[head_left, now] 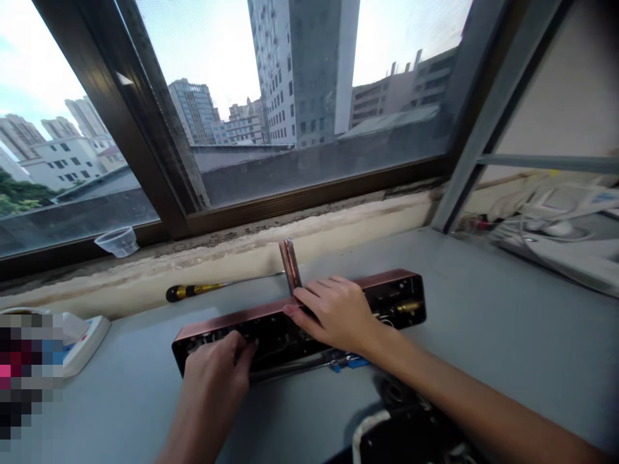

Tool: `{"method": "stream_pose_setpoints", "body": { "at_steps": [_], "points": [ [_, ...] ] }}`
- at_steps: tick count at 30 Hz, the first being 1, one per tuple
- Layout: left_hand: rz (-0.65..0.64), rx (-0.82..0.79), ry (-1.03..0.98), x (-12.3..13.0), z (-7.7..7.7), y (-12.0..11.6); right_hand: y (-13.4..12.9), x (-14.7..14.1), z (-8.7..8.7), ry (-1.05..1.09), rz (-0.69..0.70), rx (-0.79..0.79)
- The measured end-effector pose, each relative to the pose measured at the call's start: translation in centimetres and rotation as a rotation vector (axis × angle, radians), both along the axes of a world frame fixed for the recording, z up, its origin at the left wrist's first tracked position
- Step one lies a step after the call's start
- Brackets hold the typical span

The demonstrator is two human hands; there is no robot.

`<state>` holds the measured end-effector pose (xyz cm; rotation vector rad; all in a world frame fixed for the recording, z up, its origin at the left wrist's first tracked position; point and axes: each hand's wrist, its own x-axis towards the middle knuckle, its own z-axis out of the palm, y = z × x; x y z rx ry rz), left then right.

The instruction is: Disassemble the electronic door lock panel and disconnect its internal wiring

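Note:
A long copper-coloured door lock housing lies on the grey table with its black inner side facing me. From its far edge a copper tube-like handle sticks up, and a brass cylinder shows inside at the right. My right hand grips the housing's middle, fingers over the rim beside the handle. Inside the left part, my left hand is closed with thumb and forefinger together; whatever they pinch is hidden. Along the near edge lies a blue-handled tool.
A yellow-and-black screwdriver lies behind the housing. A dark device with a white cord is at the front. Left stands a white power strip; a clear plastic cup sits on the window ledge. Cables and white equipment lie right.

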<state>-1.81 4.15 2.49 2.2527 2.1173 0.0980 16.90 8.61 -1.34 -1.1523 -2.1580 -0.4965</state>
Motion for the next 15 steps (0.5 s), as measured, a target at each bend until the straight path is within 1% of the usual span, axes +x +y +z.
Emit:
{"method": "stream_pose_setpoints", "body": {
  "at_steps": [4, 8, 11, 15],
  "points": [
    [0.020, 0.066, 0.036, 0.0, -0.7, -0.2, 0.0, -0.1, -0.1, 0.007, 0.000, 0.035],
    [0.015, 0.089, 0.019, -0.2, -1.2, -0.1, 0.0, -0.1, -0.1, 0.011, -0.013, 0.048],
    [-0.004, 0.086, -0.020, -0.5, -1.2, 0.0, 0.0, 0.0, -0.1, -0.001, -0.022, 0.029],
    [-0.033, 0.018, -0.067, -0.7, -0.8, -0.1, 0.1, 0.1, -0.1, -0.016, -0.018, 0.013]
  ]
}}
